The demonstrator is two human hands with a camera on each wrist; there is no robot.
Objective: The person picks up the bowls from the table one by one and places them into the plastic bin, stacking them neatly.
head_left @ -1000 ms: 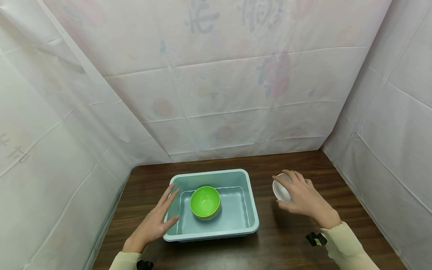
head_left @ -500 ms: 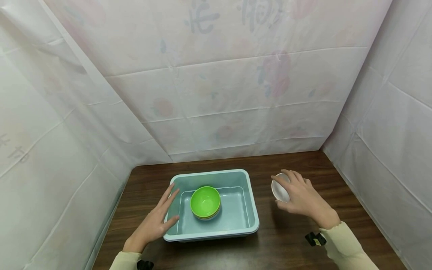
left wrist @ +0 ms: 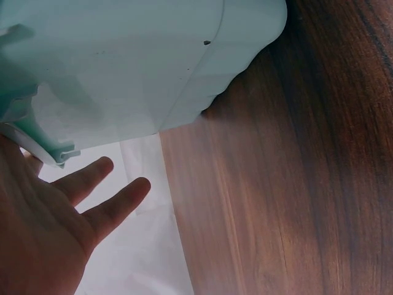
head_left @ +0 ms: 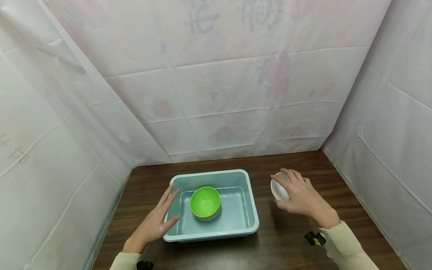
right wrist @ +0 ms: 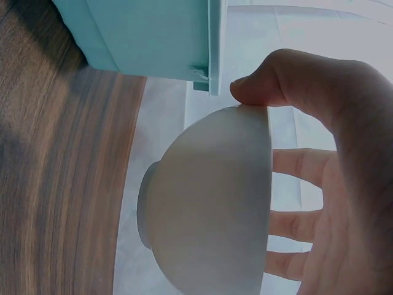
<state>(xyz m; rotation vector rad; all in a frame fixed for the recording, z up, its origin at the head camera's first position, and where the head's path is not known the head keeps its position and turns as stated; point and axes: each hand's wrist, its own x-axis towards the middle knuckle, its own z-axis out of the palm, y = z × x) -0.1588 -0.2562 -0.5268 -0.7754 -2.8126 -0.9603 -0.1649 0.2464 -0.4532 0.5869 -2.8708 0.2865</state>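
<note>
A white bowl (head_left: 279, 188) hangs above the table to the right of the basin, gripped across its rim by my right hand (head_left: 298, 195). In the right wrist view the thumb presses one side of the bowl (right wrist: 209, 196) and the fingers span its mouth to the other side. My left hand (head_left: 153, 221) lies at the left rim of a pale blue-green plastic basin (head_left: 251, 210), fingers spread and straight. The left wrist view shows the basin's outer wall (left wrist: 135, 67) beside that hand. Inside the basin stands a green bowl (head_left: 205, 201), stacked on other bowls whose rims peek out below it.
The dark wood-grain table (head_left: 280, 243) carries the basin near its middle. White printed sheeting (head_left: 236, 93) rises behind the table's back edge. More white sheeting (head_left: 388, 157) hangs along the right side, and likewise on the left.
My right hand has drifted very slightly left with the white bowl. The left hand, the basin and the stacked bowls stay where they were.
</note>
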